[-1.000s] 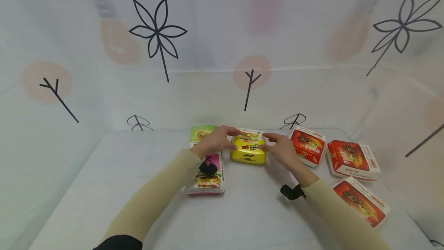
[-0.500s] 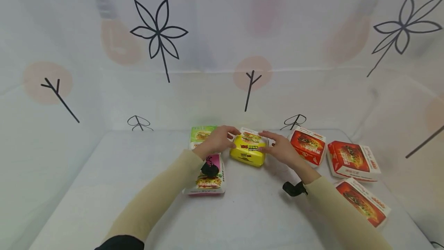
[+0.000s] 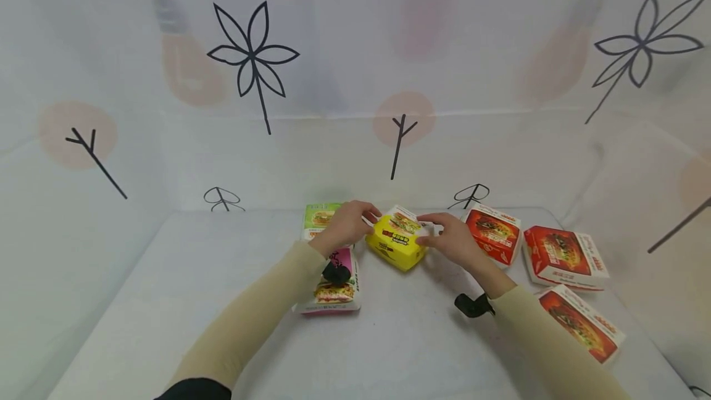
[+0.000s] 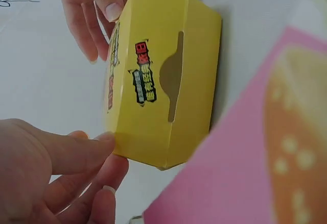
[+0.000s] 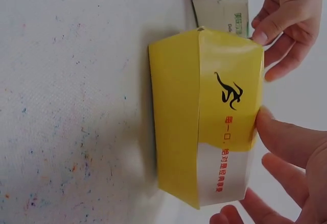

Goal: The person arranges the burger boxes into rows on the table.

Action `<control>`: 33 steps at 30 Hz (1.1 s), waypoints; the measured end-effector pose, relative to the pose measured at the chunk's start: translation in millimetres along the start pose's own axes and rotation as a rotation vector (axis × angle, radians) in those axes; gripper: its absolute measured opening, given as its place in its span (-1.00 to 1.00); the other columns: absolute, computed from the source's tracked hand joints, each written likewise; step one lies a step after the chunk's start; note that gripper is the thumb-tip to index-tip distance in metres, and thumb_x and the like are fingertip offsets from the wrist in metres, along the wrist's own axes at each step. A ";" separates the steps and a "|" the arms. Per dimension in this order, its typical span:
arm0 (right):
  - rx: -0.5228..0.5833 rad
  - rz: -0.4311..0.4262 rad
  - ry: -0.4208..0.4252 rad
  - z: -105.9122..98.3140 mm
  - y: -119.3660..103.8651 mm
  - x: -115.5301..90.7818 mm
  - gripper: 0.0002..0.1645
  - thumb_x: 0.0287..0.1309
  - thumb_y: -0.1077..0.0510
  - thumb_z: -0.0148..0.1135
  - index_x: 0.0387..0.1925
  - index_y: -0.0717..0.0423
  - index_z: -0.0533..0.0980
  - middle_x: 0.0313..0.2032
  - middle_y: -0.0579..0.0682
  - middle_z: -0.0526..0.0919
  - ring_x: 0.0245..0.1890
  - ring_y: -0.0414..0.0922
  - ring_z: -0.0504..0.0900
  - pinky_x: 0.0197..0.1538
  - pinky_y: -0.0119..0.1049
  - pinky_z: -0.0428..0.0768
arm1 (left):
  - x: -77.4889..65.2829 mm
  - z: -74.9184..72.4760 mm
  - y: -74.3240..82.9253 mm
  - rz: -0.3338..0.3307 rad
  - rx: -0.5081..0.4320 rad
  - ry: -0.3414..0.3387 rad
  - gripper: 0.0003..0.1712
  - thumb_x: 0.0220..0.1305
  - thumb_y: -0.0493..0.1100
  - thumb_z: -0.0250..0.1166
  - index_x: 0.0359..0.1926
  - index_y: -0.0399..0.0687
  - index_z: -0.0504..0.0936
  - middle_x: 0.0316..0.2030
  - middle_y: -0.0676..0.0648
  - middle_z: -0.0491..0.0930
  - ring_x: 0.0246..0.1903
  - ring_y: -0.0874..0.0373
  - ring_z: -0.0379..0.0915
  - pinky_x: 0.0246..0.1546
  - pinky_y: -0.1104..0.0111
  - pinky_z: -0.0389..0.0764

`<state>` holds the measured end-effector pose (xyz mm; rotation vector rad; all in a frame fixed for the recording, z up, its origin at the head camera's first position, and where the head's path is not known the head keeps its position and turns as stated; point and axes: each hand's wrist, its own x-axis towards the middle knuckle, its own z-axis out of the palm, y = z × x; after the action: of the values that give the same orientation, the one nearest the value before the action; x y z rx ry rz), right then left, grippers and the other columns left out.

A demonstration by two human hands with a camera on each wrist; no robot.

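Observation:
A yellow burger box (image 3: 395,241) with a white patch on its lid stands turned at an angle on the white table, between my two hands. My left hand (image 3: 349,225) holds its left corner, and the left wrist view shows the thumb (image 4: 84,150) right at the edge with the fingers curled under it. On the opposite side, my right hand (image 3: 451,241) grips the box by thumb and fingers; the right wrist view shows that thumb (image 5: 283,137) against the lid's edge. A pink burger box (image 3: 333,292) lies below the left wrist.
Behind the left hand is a green burger box (image 3: 322,216), partly covered. To the right lie a red burger box (image 3: 493,233), a second red box (image 3: 563,255) and a third red box (image 3: 583,320) partly behind the right sleeve. A patterned white cloth (image 3: 311,159) hangs behind the table.
The yellow burger box has turned clockwise in the head view, its front right corner swinging toward me. Both hands stay at its sides with only small shifts.

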<state>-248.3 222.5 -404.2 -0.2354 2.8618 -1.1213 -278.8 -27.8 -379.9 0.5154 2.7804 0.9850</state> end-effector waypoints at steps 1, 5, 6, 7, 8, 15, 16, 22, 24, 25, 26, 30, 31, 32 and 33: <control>0.003 -0.005 -0.004 0.0 -0.3 0.0 -0.32 0.13 -0.01 0.45 0.28 0.05 0.51 0.34 0.24 0.38 0.27 0.27 0.37 0.18 0.20 0.45 | -0.4 0.0 0.1 -0.002 -0.009 -0.003 -0.63 0.25 -0.32 0.36 0.08 0.00 0.66 -0.04 -0.01 0.66 -0.03 0.10 0.53 0.02 0.27 0.55; 0.010 -0.023 -0.022 0.3 -0.7 -0.1 -0.23 0.11 -0.03 0.47 0.34 0.06 0.45 0.40 0.23 0.29 0.35 0.28 0.28 0.24 0.22 0.41 | -1.3 -0.2 1.4 -0.006 -0.031 -0.031 -0.58 0.25 -0.30 0.38 0.13 0.00 0.64 0.02 -0.02 0.65 0.01 0.10 0.54 0.06 0.26 0.55; 0.014 -0.024 -0.027 0.4 -0.7 -0.3 -0.20 0.10 -0.04 0.48 0.35 0.05 0.43 0.42 0.23 0.27 0.36 0.28 0.26 0.24 0.22 0.40 | -1.4 -0.1 1.9 -0.007 -0.036 -0.040 -0.57 0.24 -0.28 0.39 0.15 0.01 0.64 0.04 -0.02 0.64 0.03 0.09 0.54 0.06 0.26 0.55; 0.015 -0.030 -0.035 0.9 -0.5 -0.3 -0.18 0.10 -0.05 0.48 0.37 0.06 0.42 0.43 0.24 0.25 0.37 0.29 0.24 0.25 0.23 0.39 | -1.6 0.0 2.2 -0.007 -0.040 -0.051 -0.55 0.23 -0.27 0.41 0.16 0.02 0.63 0.06 -0.01 0.63 0.04 0.09 0.53 0.07 0.25 0.55; 0.018 -0.030 -0.043 1.3 -0.2 -0.2 -0.16 0.09 -0.06 0.48 0.38 0.05 0.40 0.44 0.23 0.23 0.38 0.29 0.23 0.26 0.23 0.38 | -1.4 0.5 2.3 -0.004 -0.035 -0.061 -0.53 0.22 -0.24 0.43 0.17 0.03 0.63 0.07 -0.01 0.62 0.06 0.09 0.52 0.08 0.25 0.54; 0.060 -0.088 -0.096 5.7 1.6 1.0 -0.08 0.09 -0.10 0.46 0.43 0.06 0.33 0.49 0.23 0.12 0.44 0.29 0.11 0.32 0.24 0.29 | 1.9 6.7 1.7 0.019 0.036 -0.123 -0.36 0.11 -0.01 0.53 0.25 0.18 0.58 0.24 -0.02 0.52 0.23 0.01 0.39 0.25 0.11 0.40; 0.063 -0.098 -0.104 6.2 2.1 1.1 -0.07 0.10 -0.11 0.46 0.43 0.06 0.32 0.50 0.23 0.10 0.44 0.29 0.09 0.33 0.24 0.27 | 2.5 7.5 2.0 0.021 0.047 -0.131 -0.34 0.10 0.01 0.53 0.25 0.19 0.58 0.26 -0.03 0.50 0.25 0.01 0.37 0.27 0.09 0.38; 0.052 -0.106 -0.129 7.3 3.1 2.2 -0.03 0.10 -0.11 0.45 0.47 0.05 0.26 0.53 0.21 0.01 0.44 0.32 0.10 0.33 0.28 0.24 | 2.1 9.5 4.9 0.020 0.085 -0.149 -0.29 0.07 0.02 0.55 0.27 0.19 0.56 0.31 -0.04 0.45 0.31 -0.03 0.29 0.33 0.05 0.29; 0.056 -0.104 -0.140 7.0 2.7 2.5 0.00 0.10 -0.11 0.46 0.48 0.05 0.24 0.54 0.19 -0.03 0.44 0.33 0.07 0.33 0.32 0.19 | 2.0 10.8 5.6 0.019 0.092 -0.148 -0.28 0.06 0.03 0.56 0.28 0.20 0.56 0.32 -0.03 0.43 0.33 -0.02 0.28 0.34 0.05 0.28; 0.060 -0.104 -0.147 7.0 2.5 2.7 0.01 0.10 -0.11 0.46 0.49 0.05 0.22 0.54 0.18 -0.04 0.45 0.33 0.05 0.33 0.35 0.15 | 2.2 11.6 5.8 0.020 0.096 -0.148 -0.28 0.06 0.02 0.56 0.28 0.21 0.55 0.33 -0.02 0.43 0.34 -0.02 0.27 0.34 0.05 0.27; 0.067 -0.104 -0.153 6.9 2.4 2.9 0.01 0.09 -0.11 0.46 0.49 0.04 0.22 0.55 0.17 -0.06 0.46 0.33 0.01 0.34 0.37 0.11 | 2.3 12.3 5.9 0.021 0.100 -0.146 -0.28 0.06 0.03 0.56 0.28 0.21 0.55 0.34 0.00 0.42 0.34 -0.01 0.27 0.35 0.06 0.27; 0.071 -0.114 -0.165 7.4 3.1 4.3 0.03 0.09 -0.12 0.46 0.50 0.04 0.21 0.56 0.15 -0.08 0.49 0.31 -0.10 0.34 0.43 -0.01 | 2.9 14.5 6.2 0.025 0.118 -0.144 -0.27 0.07 0.02 0.55 0.29 0.22 0.54 0.36 0.02 0.40 0.36 0.00 0.25 0.36 0.07 0.26; 0.064 -0.121 -0.163 7.8 3.9 4.8 0.02 0.09 -0.12 0.46 0.50 0.05 0.21 0.55 0.15 -0.07 0.49 0.31 -0.10 0.34 0.43 -0.01 | 2.6 14.6 6.4 0.022 0.120 -0.145 -0.27 0.07 0.02 0.55 0.30 0.23 0.54 0.36 0.02 0.39 0.37 0.01 0.24 0.36 0.07 0.25; 0.060 -0.125 -0.160 8.2 4.8 5.2 0.02 0.09 -0.12 0.45 0.49 0.06 0.22 0.55 0.16 -0.06 0.49 0.32 -0.10 0.34 0.43 -0.01 | 2.3 14.5 6.7 0.019 0.121 -0.146 -0.27 0.08 0.02 0.55 0.30 0.23 0.53 0.37 0.02 0.38 0.37 0.00 0.23 0.36 0.07 0.25; 0.055 -0.130 -0.157 8.7 5.7 5.6 0.01 0.09 -0.13 0.45 0.49 0.06 0.22 0.55 0.17 -0.05 0.49 0.32 -0.09 0.33 0.43 0.00 | 2.0 14.4 6.8 0.019 0.124 -0.147 -0.28 0.08 0.03 0.54 0.30 0.23 0.53 0.37 0.02 0.37 0.37 0.00 0.23 0.37 0.06 0.24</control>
<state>-253.5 219.9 -414.4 -0.4893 2.7081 -1.1451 -275.2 -13.8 -386.8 0.6064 2.7203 0.7486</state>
